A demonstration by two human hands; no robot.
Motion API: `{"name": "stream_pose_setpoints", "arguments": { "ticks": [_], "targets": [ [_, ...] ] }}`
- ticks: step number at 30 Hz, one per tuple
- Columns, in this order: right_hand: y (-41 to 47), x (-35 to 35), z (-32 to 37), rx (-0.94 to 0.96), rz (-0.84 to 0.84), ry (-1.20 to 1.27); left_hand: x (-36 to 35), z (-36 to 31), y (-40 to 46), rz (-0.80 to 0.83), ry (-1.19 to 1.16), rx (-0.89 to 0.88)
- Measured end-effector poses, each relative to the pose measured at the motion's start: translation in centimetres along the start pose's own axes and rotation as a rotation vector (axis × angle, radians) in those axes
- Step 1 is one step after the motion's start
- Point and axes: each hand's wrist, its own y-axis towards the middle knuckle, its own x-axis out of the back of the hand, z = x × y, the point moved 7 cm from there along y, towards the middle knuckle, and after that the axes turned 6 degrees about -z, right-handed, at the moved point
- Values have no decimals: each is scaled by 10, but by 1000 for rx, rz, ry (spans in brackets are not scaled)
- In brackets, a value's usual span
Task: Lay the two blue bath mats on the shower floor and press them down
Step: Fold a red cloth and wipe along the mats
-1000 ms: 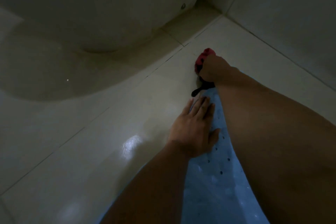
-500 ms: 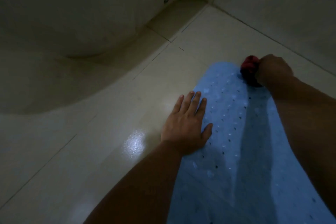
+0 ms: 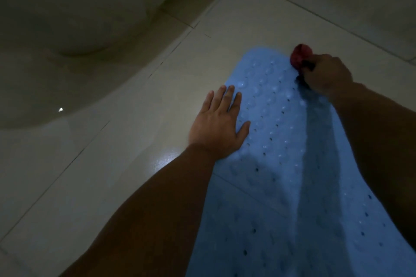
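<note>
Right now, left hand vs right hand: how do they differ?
The left hand lies flat with fingers straight, straddling the blue mat's left edge and the floor tile; the right hand is curled round a red object at the mat's far end. The left holds nothing; the right grips. Both touch the same mat.

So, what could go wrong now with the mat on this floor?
1. The floor looks glossy, maybe wet; the blue mat may slide or fail to stick.
2. The right hand holds a red object, so that corner may get pressed poorly.
3. The left hand presses only the left edge; the middle may stay loose.
</note>
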Motion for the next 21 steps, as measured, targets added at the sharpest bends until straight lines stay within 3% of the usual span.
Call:
{"name": "stream_pose_setpoints", "arguments": {
  "ticks": [5,8,14,18,21],
  "targets": [
    [-8,17,-32,-64,82,-180,-2,3,-1,-5,19,-2],
    [-19,15,-54,-96,16,-155,-2,2,-1,-2,12,-15],
    [-32,2,-60,-26,77,-20,2,-1,0,29,-6,3],
    [-33,-1,-59,12,150,16,14,-1,14,220,-35,86],
    [-30,0,-58,44,147,29,28,-27,40,317,132,156]
  ]
}}
